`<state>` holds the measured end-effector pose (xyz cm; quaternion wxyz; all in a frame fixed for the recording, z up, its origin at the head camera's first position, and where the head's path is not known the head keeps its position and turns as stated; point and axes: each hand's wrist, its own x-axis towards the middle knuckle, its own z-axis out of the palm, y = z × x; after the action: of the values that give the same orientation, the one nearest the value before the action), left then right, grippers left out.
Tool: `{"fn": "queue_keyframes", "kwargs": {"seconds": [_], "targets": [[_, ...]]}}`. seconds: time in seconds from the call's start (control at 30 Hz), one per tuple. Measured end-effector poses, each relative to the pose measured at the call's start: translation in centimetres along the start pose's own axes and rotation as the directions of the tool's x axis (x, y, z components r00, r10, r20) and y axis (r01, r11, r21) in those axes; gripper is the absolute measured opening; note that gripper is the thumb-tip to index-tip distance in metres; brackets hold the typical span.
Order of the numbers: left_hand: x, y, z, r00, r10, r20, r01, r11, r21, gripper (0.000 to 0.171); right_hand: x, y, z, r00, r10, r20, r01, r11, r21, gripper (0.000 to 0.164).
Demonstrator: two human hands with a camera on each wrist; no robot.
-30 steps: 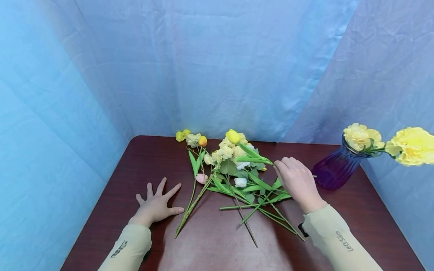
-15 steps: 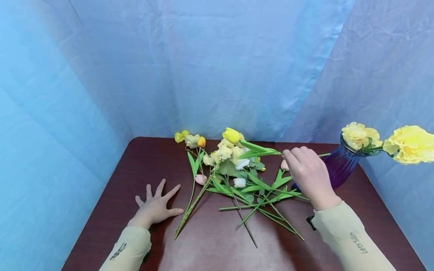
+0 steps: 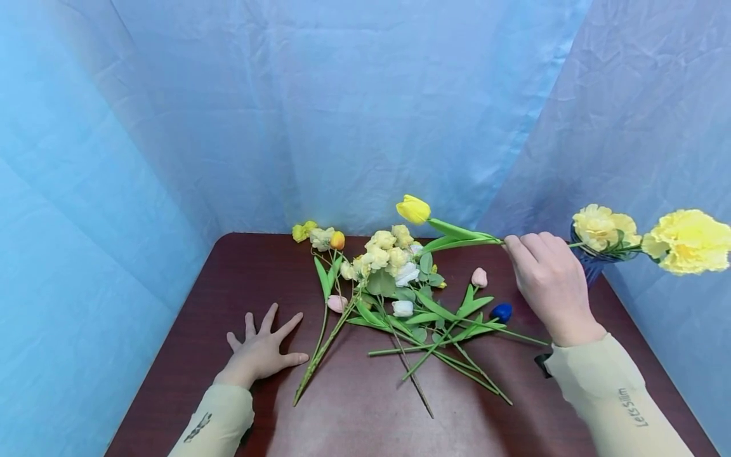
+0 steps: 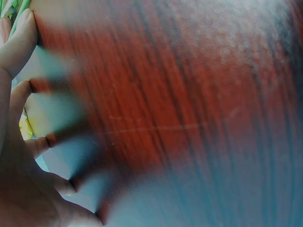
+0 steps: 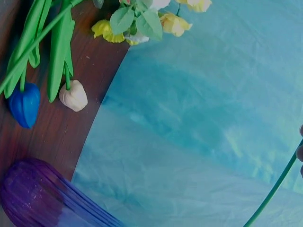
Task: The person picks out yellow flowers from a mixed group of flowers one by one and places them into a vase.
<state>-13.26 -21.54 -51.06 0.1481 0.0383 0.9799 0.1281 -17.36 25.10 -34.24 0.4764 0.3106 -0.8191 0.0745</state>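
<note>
My right hand (image 3: 551, 285) grips a yellow tulip (image 3: 414, 209) by its green stem, above the table's right side. The bloom points left, and the bare stem end reaches right to the mouth of a ribbed blue-purple glass vase (image 3: 594, 270). Two yellow carnations (image 3: 602, 227) lean out of the vase. In the right wrist view only fingertips (image 5: 300, 153) show at the right edge, with the stem (image 5: 274, 189) running down from them and the vase (image 5: 31, 194) at lower left. My left hand (image 3: 259, 352) rests on the table with fingers spread, beside the stems.
Loose artificial flowers lie mid-table: cream blossoms (image 3: 377, 254), a white tulip (image 3: 402, 308), pink tulips (image 3: 479, 277), a blue tulip (image 3: 502, 312) and an orange tulip (image 3: 337, 240). Their stems cross towards the front of the dark red table (image 3: 354, 425). Blue cloth (image 3: 365, 114) hangs behind and at the sides.
My right hand has lifted the yellow tulip off the pile and carried it right and up to the vase's mouth. The blue tulip and a pink one came into sight. The left hand stayed put.
</note>
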Motion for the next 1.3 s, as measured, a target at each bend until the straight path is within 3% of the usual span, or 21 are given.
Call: {"fn": "queue_keyframes", "kwargs": {"seconds": [0.13, 0.37, 0.57, 0.93, 1.3], "targets": [[0.0, 0.0, -0.1, 1.0, 0.001, -0.008, -0.001, 1.0, 0.002, 0.091, -0.3, 0.6, -0.1, 1.0, 0.013, 0.0, -0.013, 1.0, -0.004, 0.01], [-0.2, 0.2, -0.3, 1.0, -0.003, -0.005, 0.003, 1.0, 0.0, 0.09, -1.0, 1.9, -0.1, 0.999, 0.043, 0.01, -0.043, 0.999, -0.006, 0.01], [-0.3, 0.3, -0.5, 1.0, -0.006, -0.01, 0.006, 1.0, -0.007, 0.089, -1.5, 3.2, -0.4, 0.992, 0.123, 0.027, -0.123, 0.992, -0.028, 0.012], [-0.3, 0.2, -0.3, 1.0, -0.01, -0.012, 0.01, 1.0, -0.002, 0.089, -0.8, 4.8, -1.4, 0.946, 0.324, -0.017, -0.324, 0.946, -0.017, 0.014], [-0.3, 0.2, -0.4, 1.0, -0.01, -0.015, 0.01, 1.0, -0.001, 0.089, 0.0, 6.5, -2.6, 0.9, 0.424, -0.098, -0.428, 0.903, -0.023, 0.025]]}}
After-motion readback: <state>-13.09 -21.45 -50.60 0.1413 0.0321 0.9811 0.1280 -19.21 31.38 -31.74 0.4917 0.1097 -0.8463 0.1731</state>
